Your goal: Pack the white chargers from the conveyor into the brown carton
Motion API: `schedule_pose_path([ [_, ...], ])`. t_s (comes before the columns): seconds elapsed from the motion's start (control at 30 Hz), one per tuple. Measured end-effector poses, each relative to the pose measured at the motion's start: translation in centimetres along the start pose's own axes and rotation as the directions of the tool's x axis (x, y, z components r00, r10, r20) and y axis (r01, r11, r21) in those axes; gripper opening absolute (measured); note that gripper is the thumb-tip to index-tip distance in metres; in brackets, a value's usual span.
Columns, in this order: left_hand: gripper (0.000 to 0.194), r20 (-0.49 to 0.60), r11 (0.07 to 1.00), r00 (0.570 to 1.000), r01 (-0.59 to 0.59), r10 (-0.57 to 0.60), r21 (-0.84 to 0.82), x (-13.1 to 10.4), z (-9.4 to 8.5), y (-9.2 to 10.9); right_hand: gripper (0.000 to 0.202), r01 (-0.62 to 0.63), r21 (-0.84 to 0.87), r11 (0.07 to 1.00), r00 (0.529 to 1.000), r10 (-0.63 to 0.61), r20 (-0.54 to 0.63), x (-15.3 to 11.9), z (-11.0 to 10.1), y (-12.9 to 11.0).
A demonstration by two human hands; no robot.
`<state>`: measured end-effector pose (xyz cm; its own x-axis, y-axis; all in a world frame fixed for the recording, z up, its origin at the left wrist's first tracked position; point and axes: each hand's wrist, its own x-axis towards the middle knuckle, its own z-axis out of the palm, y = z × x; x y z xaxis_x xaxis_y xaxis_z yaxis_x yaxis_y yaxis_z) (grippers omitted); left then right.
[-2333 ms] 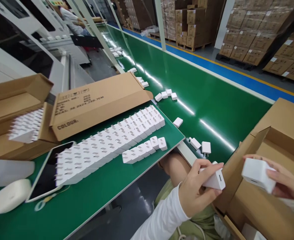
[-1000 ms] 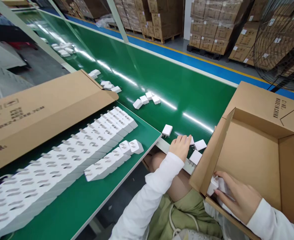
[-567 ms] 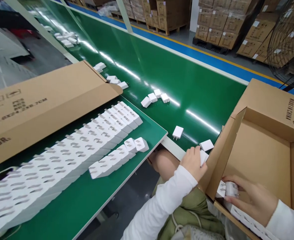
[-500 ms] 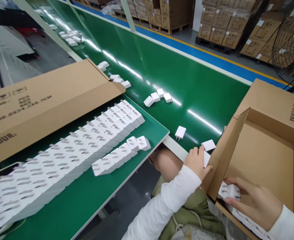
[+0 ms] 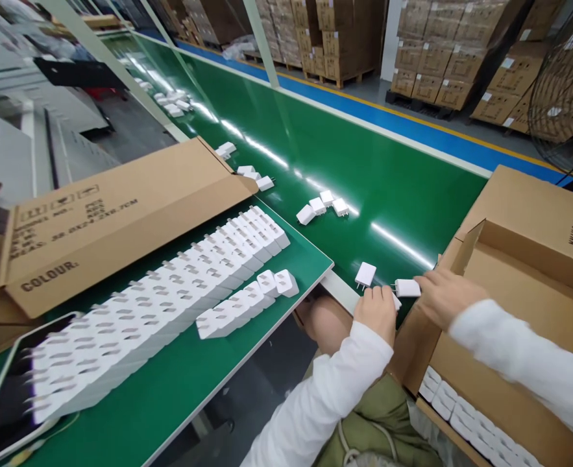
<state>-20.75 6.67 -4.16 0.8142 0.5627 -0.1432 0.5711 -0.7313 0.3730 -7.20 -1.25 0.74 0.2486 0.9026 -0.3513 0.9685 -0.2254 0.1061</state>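
Observation:
My left hand [image 5: 376, 311] rests at the near edge of the green belt [image 5: 364, 162], its fingers curled over a white charger [image 5: 396, 301] that is mostly hidden beneath them. My right hand [image 5: 444, 295] reaches across the carton's corner. Its fingertips meet the end of another white charger [image 5: 407, 287] lying flat on the belt, and the grip is blurred. A third charger [image 5: 365, 274] lies just left of my left hand, prongs toward me. The open cardboard carton [image 5: 514, 259] at right holds a row of chargers [image 5: 461, 412] along its near wall.
A green board [image 5: 169, 389] at left carries long rows of white chargers [image 5: 169, 292], with a short row [image 5: 247, 301] in front. A brown carton flap [image 5: 111, 214] lies behind them and a dark-screened device [image 5: 4, 402] at far left. More chargers [image 5: 322, 206] dot the belt. Stacked cartons stand beyond.
My right hand has left the carton, where it set a charger into the row, and moved left to the belt. My left hand stays on the charger at the belt edge.

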Motion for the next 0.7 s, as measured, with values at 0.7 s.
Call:
schedule_pose_path([
  [0.7, 0.031, -0.598, 0.308, 0.801, -0.575, 0.026, -0.758, -8.2, -3.0, -4.9, 0.028, 0.462, -0.175, 0.869, 0.861, -0.487, -0.145, 6.4, 0.9, -5.0],
])
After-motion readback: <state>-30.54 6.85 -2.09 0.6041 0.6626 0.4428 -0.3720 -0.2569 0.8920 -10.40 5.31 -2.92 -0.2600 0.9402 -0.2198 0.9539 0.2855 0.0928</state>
